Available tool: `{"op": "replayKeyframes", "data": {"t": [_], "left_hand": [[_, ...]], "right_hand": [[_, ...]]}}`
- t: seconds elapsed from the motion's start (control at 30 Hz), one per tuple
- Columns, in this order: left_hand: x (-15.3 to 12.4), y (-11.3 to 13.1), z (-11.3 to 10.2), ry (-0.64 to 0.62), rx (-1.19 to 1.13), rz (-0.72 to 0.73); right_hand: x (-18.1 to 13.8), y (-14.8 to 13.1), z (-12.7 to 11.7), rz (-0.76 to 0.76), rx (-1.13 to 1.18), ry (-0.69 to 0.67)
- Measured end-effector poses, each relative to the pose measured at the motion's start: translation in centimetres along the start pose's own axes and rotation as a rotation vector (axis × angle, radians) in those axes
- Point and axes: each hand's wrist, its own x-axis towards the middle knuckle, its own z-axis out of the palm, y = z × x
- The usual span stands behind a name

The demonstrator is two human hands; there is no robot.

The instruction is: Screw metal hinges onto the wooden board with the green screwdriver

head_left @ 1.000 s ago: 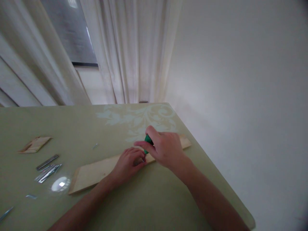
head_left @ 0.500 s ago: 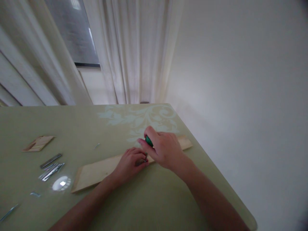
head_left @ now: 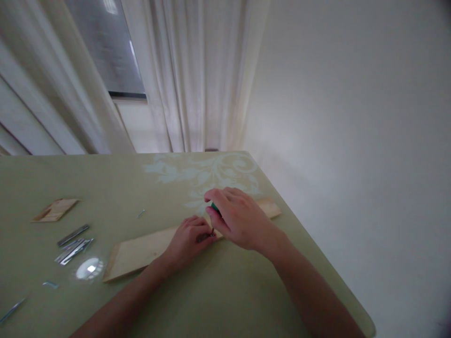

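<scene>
A long pale wooden board [head_left: 141, 252] lies slantwise on the table, its middle covered by both hands. My left hand [head_left: 188, 241] rests on the board with its fingers bent, closed at a small shiny metal piece [head_left: 205, 237] by the near edge. The fingers mostly hide that piece. My right hand [head_left: 243, 219] is wrapped around the green handle of a screwdriver [head_left: 216, 209], just right of and above the left fingertips. Its thin shaft points down to the metal piece; the tip cannot be made out clearly.
On the table [head_left: 211, 300], several flat metal strips [head_left: 74, 249] lie at the left, below a small wooden piece [head_left: 56, 210]. A screw [head_left: 141, 213] lies beyond the board. A thin metal rod [head_left: 13, 310] is near the left edge. A wall [head_left: 352, 164] borders the right side.
My right hand has rolled over the screwdriver handle, so less of the green shows and the fingers sit further left. My left hand and the board have stayed nearly still.
</scene>
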Motion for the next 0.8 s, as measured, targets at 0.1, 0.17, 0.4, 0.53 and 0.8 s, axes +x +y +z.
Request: {"op": "replayKeyframes", "data": {"t": [0.1, 0.17, 0.4, 0.53, 0.8], "left_hand": [[0.0, -0.2, 0.2, 0.009, 0.009, -0.013], [-0.1, -0.3, 0.3, 0.006, 0.017, -0.016], [-0.1, -0.2, 0.2, -0.029, 0.039, -0.017], [-0.2, -0.4, 0.4, -0.008, 0.045, -0.001], [-0.3, -0.3, 0.5, 0.022, 0.007, 0.008]], "right_hand": [[-0.1, 0.1, -0.2, -0.050, 0.094, 0.003], [0.0, 0.0, 0.0, 0.065, 0.028, 0.013], [-0.1, -0.2, -0.8, 0.029, -0.001, -0.021], [-0.4, -0.2, -0.9, 0.065, 0.047, -0.011], [-0.1, -0.6, -0.6, -0.042, -0.080, -0.021]]}}
